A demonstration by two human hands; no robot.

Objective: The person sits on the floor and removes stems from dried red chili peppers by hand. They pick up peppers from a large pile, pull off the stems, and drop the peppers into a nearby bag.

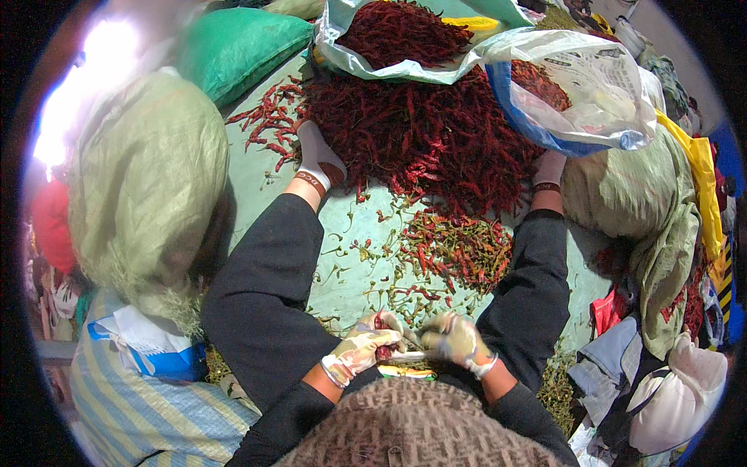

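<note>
My left hand (366, 341), in a patterned cloth glove, is closed around dried red chilies (386, 352) just in front of my body. Close beside it on the right, my right hand (459, 344) wears a similar glove and is blurred; whether anything is between its fingers cannot be seen. Between my outstretched legs, beyond the hands, lies a small heap of green stems mixed with red chili pieces (461, 248). Loose stems (338, 271) are scattered over the pale green sheet (350, 227). Farther off, a large pile of dark red dried chilies (420, 134) reaches both of my feet.
An open white sack (402, 73) with chilies stands behind the pile, and a blue-rimmed plastic sack (583, 93) stands at its right. Full sacks flank me: a pale green one (152, 181) on the left, another (624, 187) on the right. A green sack (245, 49) lies farther back.
</note>
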